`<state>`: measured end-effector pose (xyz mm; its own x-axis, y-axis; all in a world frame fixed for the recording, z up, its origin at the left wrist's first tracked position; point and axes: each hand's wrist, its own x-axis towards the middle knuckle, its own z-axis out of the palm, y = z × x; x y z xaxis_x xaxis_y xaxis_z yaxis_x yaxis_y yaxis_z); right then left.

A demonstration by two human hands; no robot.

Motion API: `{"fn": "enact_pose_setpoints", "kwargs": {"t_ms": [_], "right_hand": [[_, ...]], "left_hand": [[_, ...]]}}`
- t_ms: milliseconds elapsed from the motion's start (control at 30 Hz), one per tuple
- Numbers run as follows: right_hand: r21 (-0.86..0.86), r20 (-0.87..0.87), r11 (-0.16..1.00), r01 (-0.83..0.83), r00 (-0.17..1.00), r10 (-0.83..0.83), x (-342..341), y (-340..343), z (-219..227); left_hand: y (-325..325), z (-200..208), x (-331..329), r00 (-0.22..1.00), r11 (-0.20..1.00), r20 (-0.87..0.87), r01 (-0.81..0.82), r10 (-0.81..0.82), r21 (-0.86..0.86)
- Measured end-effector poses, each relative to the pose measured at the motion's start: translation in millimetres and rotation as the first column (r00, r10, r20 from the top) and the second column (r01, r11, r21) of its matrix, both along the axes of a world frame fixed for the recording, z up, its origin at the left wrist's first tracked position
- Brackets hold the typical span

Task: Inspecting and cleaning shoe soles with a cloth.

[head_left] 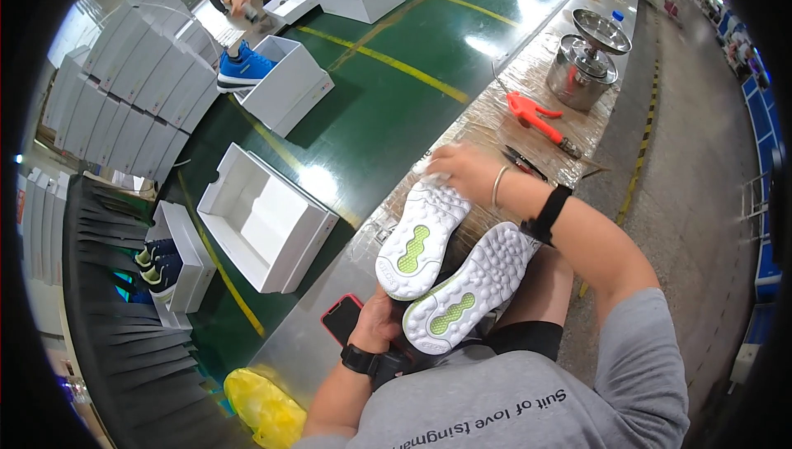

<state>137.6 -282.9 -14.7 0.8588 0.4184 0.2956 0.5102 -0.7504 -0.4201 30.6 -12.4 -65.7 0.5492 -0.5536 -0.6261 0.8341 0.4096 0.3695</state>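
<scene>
Two shoes lie sole up over my lap, their white studded soles showing green patches: one shoe (414, 252) on the left, the other shoe (452, 323) on the right. My left hand (377, 322) is closed at the heel of the left shoe, its fingers partly hidden behind it. At that shoe's toe, my right hand (469, 172) presses down with a small white cloth (431, 173) bunched in its fingers. The shoes' uppers are turned away from view.
An open white shoebox (260, 222) stands on the green conveyor belt (355, 111). Beyond are a box with a blue shoe (244, 68) and a co-worker's hand (240, 2). On the bench lie a red air gun (536, 115), a metal canister (580, 77), a phone (341, 319) and a yellow bag (266, 408).
</scene>
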Motion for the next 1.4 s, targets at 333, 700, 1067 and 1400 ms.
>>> {"fn": "enact_pose_setpoints", "kwargs": {"t_ms": [333,700,1067,1400], "right_hand": [[0.074,0.062,0.899,-0.432,0.902,0.428,-65.4,52.9,40.8],[-0.346,-0.111,0.898,0.272,0.938,-0.328,-33.4,-56.8,-17.0],[0.305,-0.041,0.888,0.345,0.936,-0.349,-106.3,-32.6,-53.4],[0.315,0.017,0.887,0.338,0.932,-0.361,-113.5,-10.7,-58.8]], "left_hand": [[-11.9,12.5,10.8,0.999,1.000,-0.048,0.018,-0.019,-0.009],[-33.5,33.5,25.4,0.989,0.996,0.139,0.033,-0.045,0.081],[88.6,248.9,80.3,0.343,0.310,0.580,-0.592,-0.739,0.744],[183.4,235.4,102.7,0.246,-0.444,-0.553,-0.858,-0.796,0.258]]}}
